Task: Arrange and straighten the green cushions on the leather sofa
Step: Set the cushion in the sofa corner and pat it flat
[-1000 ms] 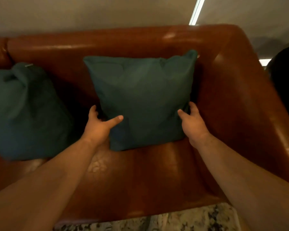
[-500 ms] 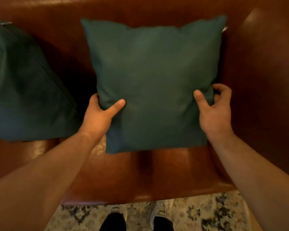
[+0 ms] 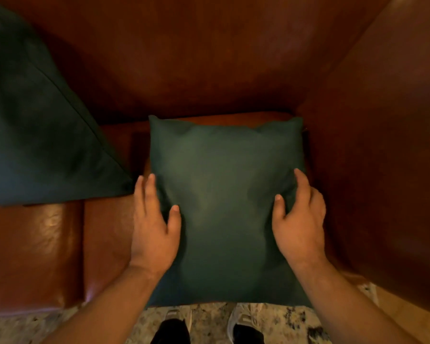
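A dark green square cushion (image 3: 224, 199) is held out over the seat of the brown leather sofa (image 3: 209, 58), its face turned up toward me and its near edge above the seat's front. My left hand (image 3: 154, 227) grips its left side, thumb on top and fingers along the edge. My right hand (image 3: 299, 219) grips its right side the same way. A second green cushion (image 3: 35, 125) leans against the sofa's back at the left, slumped and tilted.
The sofa's right armrest (image 3: 382, 170) rises close beside the held cushion. A seam splits the seat cushions (image 3: 82, 244) at the left. A patterned rug (image 3: 209, 316) and my two shoes show below the sofa's front edge.
The cushion has come away from the sofa's back and been pulled toward me, tipped to lie nearly flat in both hands. My view has dropped further downward.
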Demonstrator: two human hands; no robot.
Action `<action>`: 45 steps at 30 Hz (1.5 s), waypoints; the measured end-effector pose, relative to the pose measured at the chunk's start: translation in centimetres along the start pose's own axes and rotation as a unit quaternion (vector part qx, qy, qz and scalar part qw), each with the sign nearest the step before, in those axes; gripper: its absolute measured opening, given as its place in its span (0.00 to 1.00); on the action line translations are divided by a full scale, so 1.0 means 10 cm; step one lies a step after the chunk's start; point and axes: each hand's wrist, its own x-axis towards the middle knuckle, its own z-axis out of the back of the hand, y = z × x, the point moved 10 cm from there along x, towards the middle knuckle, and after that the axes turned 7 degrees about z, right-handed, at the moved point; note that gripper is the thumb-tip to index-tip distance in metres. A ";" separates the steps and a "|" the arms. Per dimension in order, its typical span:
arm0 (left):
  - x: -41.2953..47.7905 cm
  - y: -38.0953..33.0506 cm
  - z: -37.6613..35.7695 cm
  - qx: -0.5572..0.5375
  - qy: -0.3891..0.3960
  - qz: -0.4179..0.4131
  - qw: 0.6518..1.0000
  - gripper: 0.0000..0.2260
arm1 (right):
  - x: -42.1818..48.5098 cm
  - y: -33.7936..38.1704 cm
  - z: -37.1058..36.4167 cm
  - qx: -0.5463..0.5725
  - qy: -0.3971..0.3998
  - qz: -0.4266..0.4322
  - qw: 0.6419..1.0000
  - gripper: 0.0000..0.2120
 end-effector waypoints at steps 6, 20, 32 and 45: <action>-0.12 -0.73 -0.43 0.182 0.055 -0.185 0.964 0.33 | 0.18 0.96 0.09 -0.067 -0.051 0.253 0.964 0.33; 0.12 -0.75 -0.83 0.326 0.105 -0.146 0.928 0.36 | 0.83 0.76 -0.63 -0.159 0.209 0.190 0.946 0.42; -0.07 -0.52 -0.56 0.153 0.018 -0.147 0.977 0.39 | 0.88 0.45 -0.80 -0.147 0.187 0.208 0.949 0.41; 0.30 1.01 -0.29 -0.269 0.059 0.312 0.909 0.49 | 0.49 1.24 -1.16 -0.246 0.209 0.277 0.905 0.41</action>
